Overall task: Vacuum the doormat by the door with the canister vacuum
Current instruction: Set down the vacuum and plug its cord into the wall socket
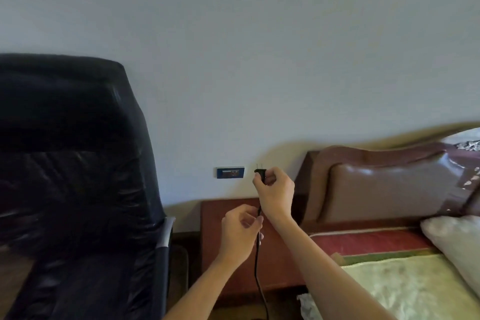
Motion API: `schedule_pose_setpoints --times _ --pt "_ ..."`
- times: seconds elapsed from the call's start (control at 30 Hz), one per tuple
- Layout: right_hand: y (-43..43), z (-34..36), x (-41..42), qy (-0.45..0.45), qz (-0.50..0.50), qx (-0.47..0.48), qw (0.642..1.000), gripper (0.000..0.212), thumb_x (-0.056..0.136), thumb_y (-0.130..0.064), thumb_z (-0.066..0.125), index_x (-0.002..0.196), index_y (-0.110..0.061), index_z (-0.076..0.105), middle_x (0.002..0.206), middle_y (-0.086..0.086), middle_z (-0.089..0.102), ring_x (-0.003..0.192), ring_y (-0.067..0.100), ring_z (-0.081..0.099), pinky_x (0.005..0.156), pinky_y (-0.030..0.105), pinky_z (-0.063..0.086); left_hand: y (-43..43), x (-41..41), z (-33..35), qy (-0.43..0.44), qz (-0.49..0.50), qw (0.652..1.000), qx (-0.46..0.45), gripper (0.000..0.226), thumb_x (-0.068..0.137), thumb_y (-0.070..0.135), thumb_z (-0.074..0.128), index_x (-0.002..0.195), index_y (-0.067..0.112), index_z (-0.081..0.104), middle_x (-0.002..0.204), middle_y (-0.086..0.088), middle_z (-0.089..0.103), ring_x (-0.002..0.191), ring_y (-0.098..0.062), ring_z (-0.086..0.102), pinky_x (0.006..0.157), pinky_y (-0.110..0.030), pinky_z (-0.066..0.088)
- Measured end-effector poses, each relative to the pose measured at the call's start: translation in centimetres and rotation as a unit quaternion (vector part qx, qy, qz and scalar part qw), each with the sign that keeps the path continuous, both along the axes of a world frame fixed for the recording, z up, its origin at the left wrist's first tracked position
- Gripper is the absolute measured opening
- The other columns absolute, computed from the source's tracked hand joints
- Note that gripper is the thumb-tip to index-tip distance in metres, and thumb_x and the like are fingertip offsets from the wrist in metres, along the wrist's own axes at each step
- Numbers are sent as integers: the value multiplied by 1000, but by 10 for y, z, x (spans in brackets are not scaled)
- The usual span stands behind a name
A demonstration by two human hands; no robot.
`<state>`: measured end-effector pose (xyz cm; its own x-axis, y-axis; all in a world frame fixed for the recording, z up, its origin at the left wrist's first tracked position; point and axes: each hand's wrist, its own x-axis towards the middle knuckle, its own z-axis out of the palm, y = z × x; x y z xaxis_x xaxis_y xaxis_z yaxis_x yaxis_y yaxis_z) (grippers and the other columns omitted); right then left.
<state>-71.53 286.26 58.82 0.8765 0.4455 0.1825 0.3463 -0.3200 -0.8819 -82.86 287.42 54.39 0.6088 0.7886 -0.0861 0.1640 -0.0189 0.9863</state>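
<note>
Wall (pixel 233 34): plain, pale grey-white, evenly lit, with soft shadows along the furniture. A blue-framed outlet plate (pixel 230 172) is mounted low on it, above the rear left corner of the nightstand (pixel 228 254).

Nightstand: reddish-brown wood, set against the wall. Dark floor (pixel 283 306) shows at its front edge.

Left of the nightstand stands a black leather chair (pixel 72 163) with a high back and a silver-trimmed armrest.

Right of the nightstand is a bed (pixel 368 241), its brown padded headboard (pixel 384 184) against the wall. A pale patterned bedspread (pixel 415 291) covers the bed. A white pillow (pixel 457 247) lies at the head end, near the right edge.
</note>
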Motion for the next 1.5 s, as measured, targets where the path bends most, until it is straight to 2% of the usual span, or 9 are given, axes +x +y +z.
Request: schedule_pose_setpoints --times 0.33,0.5,0.67,0.87,1.03,1.2,1.33,1.5 --pt "72 -100 41 58 34 -66 995 23 80 -25 73 68 -15 57 60 -4 60 58 17 55 60 41 50 52 35 -80 54 48 995 -62 6 89 12 72 89 18 71 66 -4 70 57 -24 70 58 -53 60" --pt "113 -154 72 80 52 -80 992 23 81 -26 73 67 -16 58 59 -5 60 55 10 54 58 32 44 85 66 -118 76 83 991 -67 7 88 12 72 85 18 71 65 -2 70 55 -21 70 56 -47 60" --pt "149 -209 99 90 51 -96 990 22 83 -28 73 69 -16 61 59 -7 62 57 5 57 56 20 40 117 93 -164 78 104 988 -88 9 89 8 69 84 15 72 65 -6 70 56 -25 69 54 -48 59" --pt "170 -264 116 89 45 -103 990 24 82 -28 74 68 -14 61 57 -6 61 55 10 57 57 28 42 138 108 -212 96 97 986 -92 11 90 8 69 87 18 72 67 -3 70 57 -22 70 55 -46 60" --pt "181 -290 119 94 43 -95 990 23 81 -26 75 70 -12 61 56 -4 61 55 14 58 58 31 44 150 112 -237 102 93 985 -100 11 89 7 69 89 17 72 69 -2 71 58 -21 71 56 -46 61" --pt "190 -300 123 92 34 -83 992 21 81 -24 75 71 -16 58 59 -5 60 57 14 57 57 26 42 158 118 -247 96 91 986 -100 8 89 10 70 91 17 72 72 -2 72 60 -20 71 59 -46 61" --pt "194 -309 123 83 31 -73 993 22 81 -24 75 71 -16 57 60 -1 61 59 18 58 57 29 43 161 122 -252 92 96 985 -113 7 90 10 70 89 17 72 71 -4 71 60 -22 71 60 -50 61" --pt "196 -312 123 75 42 -63 994 21 81 -24 74 71 -17 57 59 -5 58 56 13 53 56 24 41 163 120 -256 89 100 985 -111 8 89 8 70 90 16 72 73 -4 72 62 -23 71 59 -50 61"
